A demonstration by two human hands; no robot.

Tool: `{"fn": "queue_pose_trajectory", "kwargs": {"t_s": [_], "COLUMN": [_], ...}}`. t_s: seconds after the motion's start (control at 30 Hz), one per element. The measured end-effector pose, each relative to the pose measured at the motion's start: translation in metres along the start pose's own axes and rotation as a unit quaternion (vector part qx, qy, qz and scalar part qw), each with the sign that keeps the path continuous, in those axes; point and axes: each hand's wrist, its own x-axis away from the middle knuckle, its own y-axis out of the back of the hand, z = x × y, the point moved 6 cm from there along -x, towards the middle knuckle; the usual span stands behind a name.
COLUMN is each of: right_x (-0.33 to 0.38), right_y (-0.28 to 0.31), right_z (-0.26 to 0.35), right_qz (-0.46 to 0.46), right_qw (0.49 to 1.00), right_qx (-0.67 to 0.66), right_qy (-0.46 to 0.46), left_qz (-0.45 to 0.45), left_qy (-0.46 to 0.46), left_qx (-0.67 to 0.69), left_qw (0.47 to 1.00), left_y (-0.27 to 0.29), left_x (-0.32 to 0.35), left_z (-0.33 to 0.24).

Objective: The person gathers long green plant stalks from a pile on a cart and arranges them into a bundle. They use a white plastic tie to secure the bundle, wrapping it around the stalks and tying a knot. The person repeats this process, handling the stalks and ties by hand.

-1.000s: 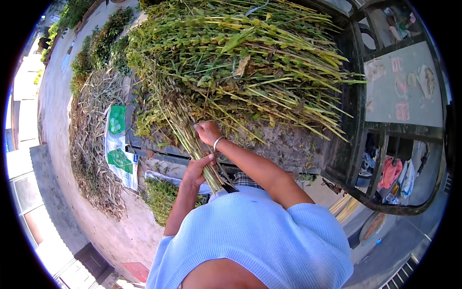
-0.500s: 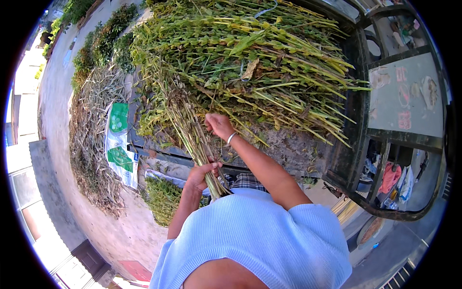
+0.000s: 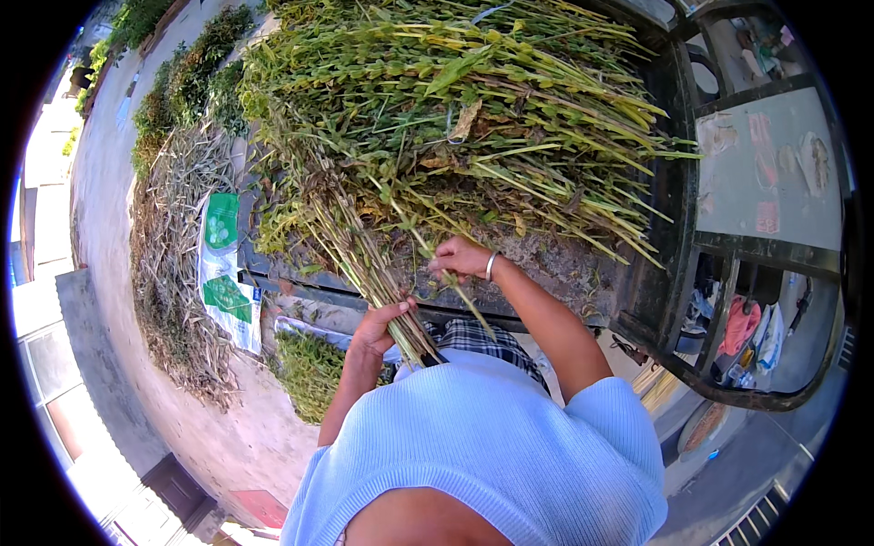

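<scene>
Stalks in a bundle slant down from the green heap on the cart bed; left hand has fingers clamped round their lower ends; right hand pinches one stem, fingers together.

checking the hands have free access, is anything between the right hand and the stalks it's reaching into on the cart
Nothing visible stands between them. The right hand is already in among the green stalks at the heap's lower edge, and the left hand holds a gathered bundle of stems directly.
</scene>
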Motion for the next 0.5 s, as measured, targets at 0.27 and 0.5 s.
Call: {"fn": "queue_pose_trajectory", "kwargs": {"t_s": [0.27,0.5], "right_x": [0.006,-0.015], "right_y": [-0.055,-0.052], "right_z": [0.073,0.062], "right_qz": [-0.313,-0.171], "right_qw": [0.889,0.926], "right_qx": [0.108,-0.048], "right_qy": [0.316,0.333], "left_qz": [-0.016,0.006], "left_qy": [0.001,0.014], "left_qx": [-0.005,-0.036], "left_qw": [1.000,0.999], "left_y": [-0.016,-0.002], "left_x": [-0.006,0.003], "left_z": [-0.006,-0.008]}}
